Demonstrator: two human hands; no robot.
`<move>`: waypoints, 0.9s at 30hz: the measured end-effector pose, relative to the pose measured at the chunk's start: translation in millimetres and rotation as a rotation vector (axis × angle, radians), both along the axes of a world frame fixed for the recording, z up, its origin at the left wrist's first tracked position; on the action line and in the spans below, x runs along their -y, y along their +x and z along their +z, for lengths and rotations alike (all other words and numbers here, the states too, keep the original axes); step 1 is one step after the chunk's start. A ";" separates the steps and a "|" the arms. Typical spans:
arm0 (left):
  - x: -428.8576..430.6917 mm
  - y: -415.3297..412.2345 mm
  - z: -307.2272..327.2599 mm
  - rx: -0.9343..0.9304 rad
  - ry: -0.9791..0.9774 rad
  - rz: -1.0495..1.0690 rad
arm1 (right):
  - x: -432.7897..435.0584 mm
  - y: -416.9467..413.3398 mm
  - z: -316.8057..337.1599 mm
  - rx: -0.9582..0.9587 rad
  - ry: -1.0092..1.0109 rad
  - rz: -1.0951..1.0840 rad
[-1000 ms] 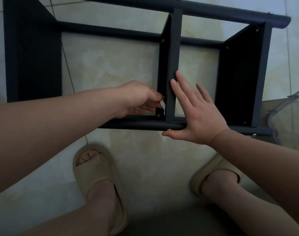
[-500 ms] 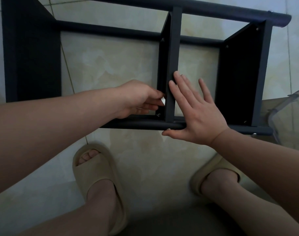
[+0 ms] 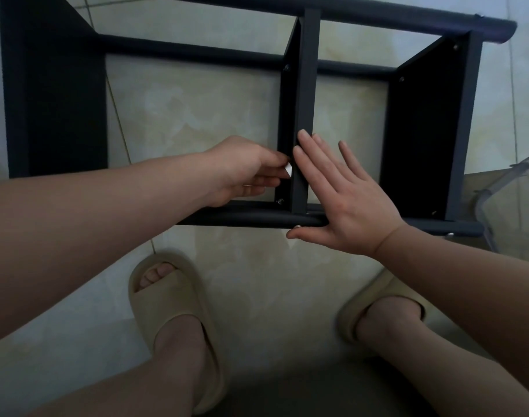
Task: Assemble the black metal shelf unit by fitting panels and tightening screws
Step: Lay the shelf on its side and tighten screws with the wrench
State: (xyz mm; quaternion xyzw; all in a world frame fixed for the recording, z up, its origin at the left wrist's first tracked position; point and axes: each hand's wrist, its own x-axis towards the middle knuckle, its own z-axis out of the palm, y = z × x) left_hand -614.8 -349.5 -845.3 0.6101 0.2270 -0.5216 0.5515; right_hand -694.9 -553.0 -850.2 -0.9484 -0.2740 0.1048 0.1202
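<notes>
Head view: middle panel braced, white tab pinched beside it

The black shelf unit (image 3: 46, 94) lies on its side on the tiled floor (image 3: 197, 109), toward the far edge, in front of the person's slippered feet. The right hand (image 3: 344, 200) lies flat with straight fingers against the edge of the middle panel (image 3: 310, 85), its thumb under the near tube (image 3: 257, 220). It grasps nothing. The left hand (image 3: 242, 173) pinches a small white tab (image 3: 287, 170) against the panel's left face, just above a seated screw (image 3: 280, 201).

Over the last second the tab and the pinching fingers have crept slightly up the panel, and the right hand has barely moved. In my judgement the panel is already fitted. The current step appears to be peeling or pressing the tab, not tightening a screw.
</notes>
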 end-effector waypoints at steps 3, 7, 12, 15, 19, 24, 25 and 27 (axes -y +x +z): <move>1.3 -1.4 1.3 -0.020 -0.016 -0.030 | 0.1 -0.2 0.0 -0.005 0.000 -0.004; 0.6 -2.2 1.5 -0.055 -0.019 -0.034 | -0.1 -0.2 0.9 -0.010 0.001 -0.006; -1.4 -0.2 0.5 -0.081 -0.018 -0.051 | -0.1 0.0 1.5 -0.016 -0.004 -0.008; -4.5 2.3 -0.3 -0.040 0.001 -0.100 | -0.5 -0.4 1.5 -0.010 0.005 -0.009; -10.3 4.4 -0.5 0.022 0.013 -0.197 | -0.4 -1.0 0.9 -0.002 0.016 -0.012; -19.8 5.0 1.8 0.103 0.009 -0.349 | -0.2 -1.0 0.2 -0.010 0.008 -0.012; -21.5 5.0 2.4 0.125 0.006 -0.384 | 0.0 -1.0 0.1 -0.012 0.005 -0.012; -24.1 4.2 2.9 0.160 0.001 -0.447 | 0.1 -0.9 0.0 -0.013 0.003 -0.011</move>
